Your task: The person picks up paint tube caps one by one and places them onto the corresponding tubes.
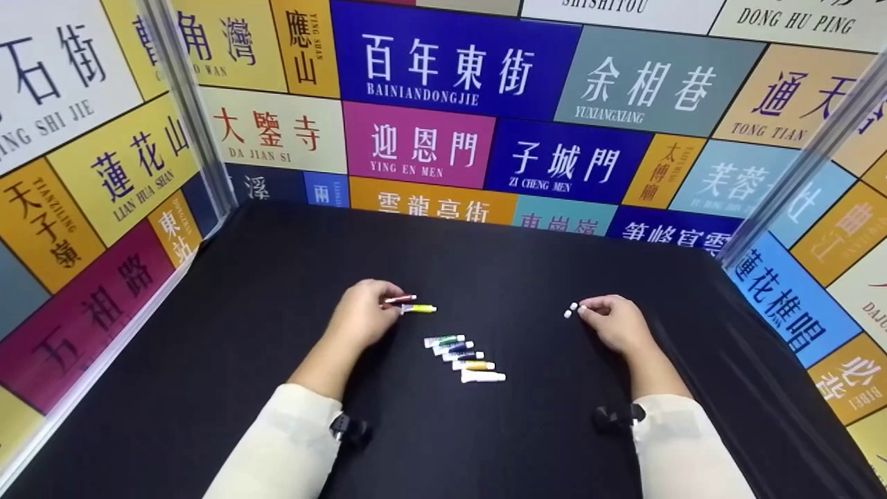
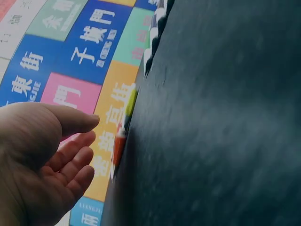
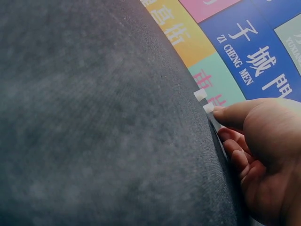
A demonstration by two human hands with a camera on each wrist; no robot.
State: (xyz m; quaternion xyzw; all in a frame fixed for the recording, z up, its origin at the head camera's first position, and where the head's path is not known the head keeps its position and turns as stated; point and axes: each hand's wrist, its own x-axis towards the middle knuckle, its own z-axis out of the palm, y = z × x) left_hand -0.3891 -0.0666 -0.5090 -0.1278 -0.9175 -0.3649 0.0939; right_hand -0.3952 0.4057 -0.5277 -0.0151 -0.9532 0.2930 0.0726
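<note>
In the head view, a black cloth [image 1: 208, 346] is lit beneath seven small paint tubes. The left hand [image 1: 364, 312] is held at a red tube [image 1: 400, 300] and a yellow tube [image 1: 423, 309], which are laid side by side at its fingertips. Between the hands, a slanting row is formed by a green tube [image 1: 443, 341], two dark tubes [image 1: 463, 356], an orange tube [image 1: 474, 365] and a white tube [image 1: 484, 376]. Three small white pieces [image 1: 567, 314] are grouped at the fingertips of the right hand [image 1: 617, 324].

In the left wrist view, the thumb is parted from the loosely bent fingers, and nothing is gripped; the red and yellow tubes are seen just beyond them.

In the right wrist view, two white pieces are seen at the thumb tip, the nearer almost or actually touched. The fingers are bent below the thumb; whether a piece is pinched cannot be told.
</note>
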